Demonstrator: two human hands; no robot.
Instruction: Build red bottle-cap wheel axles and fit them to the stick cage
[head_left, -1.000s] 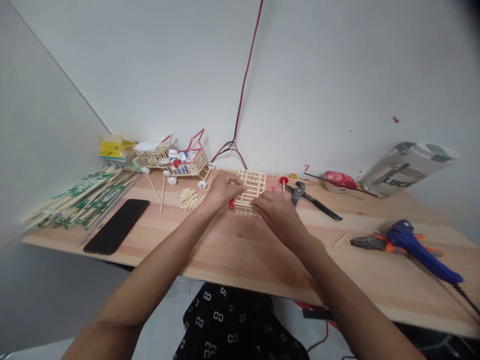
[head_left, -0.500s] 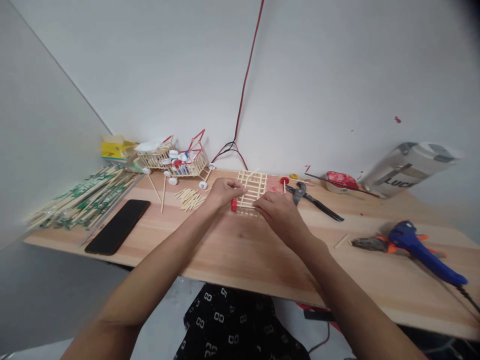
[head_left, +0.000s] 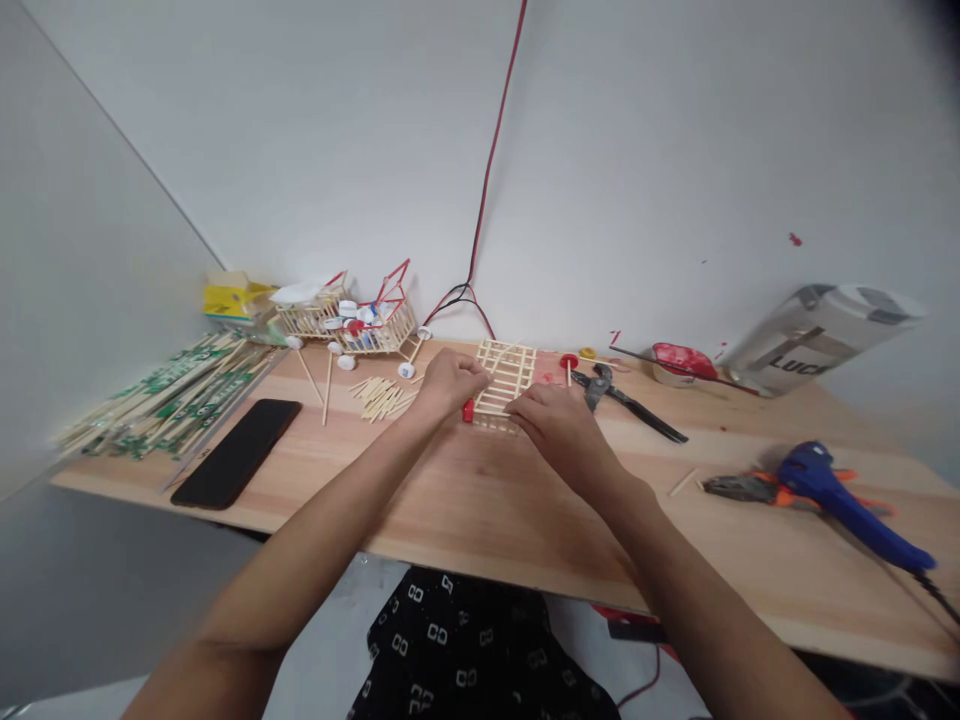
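A small lattice frame of pale wooden sticks (head_left: 516, 378) lies between my hands near the back of the table. A loose stick appears to rest slantwise across its top. My left hand (head_left: 454, 382) is closed, thumb and fingers pinched over the frame's left side; what lies between the fingertips is hidden. Just below that hand, at the frame's near left corner, is a red bottle cap (head_left: 468, 410). At the near right corner, my right hand (head_left: 556, 418) grips the frame's edge with bent fingers.
Pincers (head_left: 630, 400), pliers (head_left: 739, 488) and a blue glue gun (head_left: 847, 505) lie to the right. Cut sticks (head_left: 381, 398), a black phone (head_left: 236, 453), bundled chopsticks (head_left: 172, 395) and small stick carts (head_left: 375, 325) occupy the left. A red-stained cup (head_left: 681, 364) stands behind.
My left hand has shifted very slightly up over the frame's left side. The frame and my right hand have barely moved.
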